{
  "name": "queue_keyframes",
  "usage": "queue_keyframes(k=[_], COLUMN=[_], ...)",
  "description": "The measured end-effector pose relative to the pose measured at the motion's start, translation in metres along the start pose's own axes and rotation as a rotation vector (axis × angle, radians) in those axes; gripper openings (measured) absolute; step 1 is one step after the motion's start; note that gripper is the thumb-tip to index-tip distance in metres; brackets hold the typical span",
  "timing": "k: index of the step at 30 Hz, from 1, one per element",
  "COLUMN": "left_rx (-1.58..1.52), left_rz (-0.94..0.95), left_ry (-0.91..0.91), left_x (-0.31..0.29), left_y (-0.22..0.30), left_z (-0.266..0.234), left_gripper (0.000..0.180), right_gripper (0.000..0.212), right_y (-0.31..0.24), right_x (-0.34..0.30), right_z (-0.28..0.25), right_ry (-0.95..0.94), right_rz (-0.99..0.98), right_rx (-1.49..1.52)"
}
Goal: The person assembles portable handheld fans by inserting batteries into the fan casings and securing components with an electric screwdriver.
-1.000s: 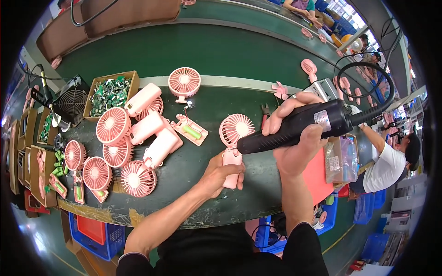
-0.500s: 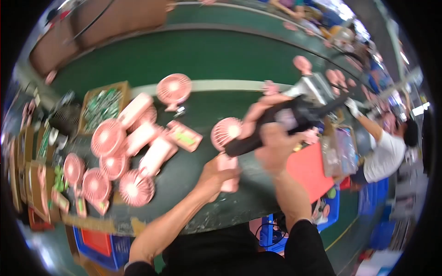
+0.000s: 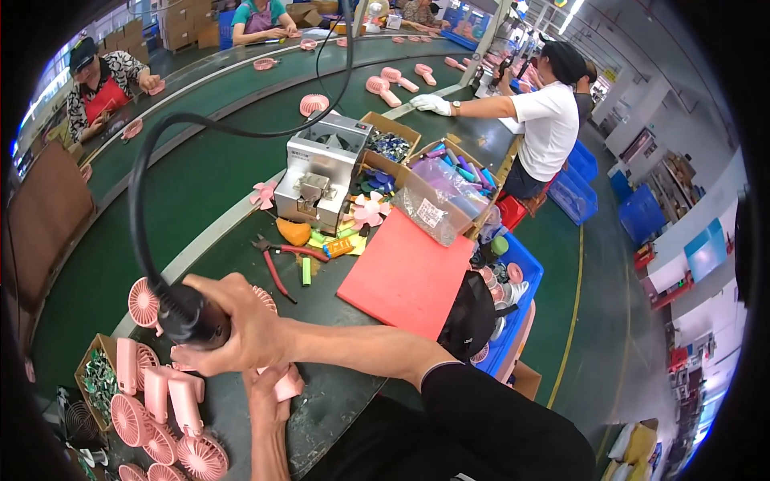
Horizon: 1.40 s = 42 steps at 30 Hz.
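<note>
My right hand [image 3: 255,327] is closed round a black corded power screwdriver [image 3: 191,317], held above the workbench at the lower left. Its thick cable loops up from the tool. Just below, my left hand [image 3: 266,394] grips a pink handheld fan [image 3: 287,383] by the handle. Part of that fan, including where the tool tip meets it, is hidden behind my right hand and forearm. Left of my hands lies a pile of pink handheld fans [image 3: 159,439], some upside down, and another fan [image 3: 143,302] lies behind the screwdriver.
A silver machine [image 3: 321,172], red-handled pliers [image 3: 277,272], a red sheet [image 3: 405,276] and a carton of coloured cylinders [image 3: 453,188] occupy the bench. A box of circuit boards [image 3: 100,381] borders the pile. Co-workers line the green conveyor [image 3: 216,172]; a blue bin [image 3: 523,276] stands right.
My view has swung to the right, so the bench and my hands now appear further left. The screwdriver stays in my right hand and the fan in my left.
</note>
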State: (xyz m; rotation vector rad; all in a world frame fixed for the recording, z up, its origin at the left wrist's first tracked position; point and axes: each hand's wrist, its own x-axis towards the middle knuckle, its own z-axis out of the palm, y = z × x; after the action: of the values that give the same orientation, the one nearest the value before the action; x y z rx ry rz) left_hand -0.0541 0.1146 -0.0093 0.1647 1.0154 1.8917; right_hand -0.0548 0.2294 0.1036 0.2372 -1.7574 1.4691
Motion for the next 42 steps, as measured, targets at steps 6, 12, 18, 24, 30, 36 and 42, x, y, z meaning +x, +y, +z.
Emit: queue_keyframes(k=[6,12,18,24,30,36,42], left_rx=[0.014,-0.030,-0.062,-0.062,-0.055,-0.057,-0.105], left_rz=[-0.043,-0.013,0.037,0.021,0.048,0.045,0.012], left_ry=[-0.006,0.016,0.018,0.015,-0.006,-0.016,-0.027], left_x=[-0.003,0.003,0.003,0.003,0.003,0.004,0.004], left_y=[0.010,0.006,0.001,0.000,0.000,0.005,0.003], left_z=[-0.017,-0.006,-0.014,-0.014,-0.016,-0.013,-0.020], left_gripper=[0.033,0.035,0.038,0.039,0.037,0.031,0.026], right_gripper=[0.043,0.020,0.026,0.022,0.030,0.029,0.037], right_y=[0.009,-0.001,0.028,0.048,0.068,0.031,0.011], right_x=[0.009,0.042,0.095,0.123,0.110,0.064,0.017], right_z=[0.016,-0.063,-0.148,-0.163,-0.147,-0.107,-0.055], right_ry=[-0.033,0.227,0.510,0.485,0.546,0.447,0.217], right_rz=[-0.060,0.312,0.049,0.007,0.214,0.287,0.148], right_rx=[0.000,0.298,-0.219,-0.265,-0.095,0.231,0.192])
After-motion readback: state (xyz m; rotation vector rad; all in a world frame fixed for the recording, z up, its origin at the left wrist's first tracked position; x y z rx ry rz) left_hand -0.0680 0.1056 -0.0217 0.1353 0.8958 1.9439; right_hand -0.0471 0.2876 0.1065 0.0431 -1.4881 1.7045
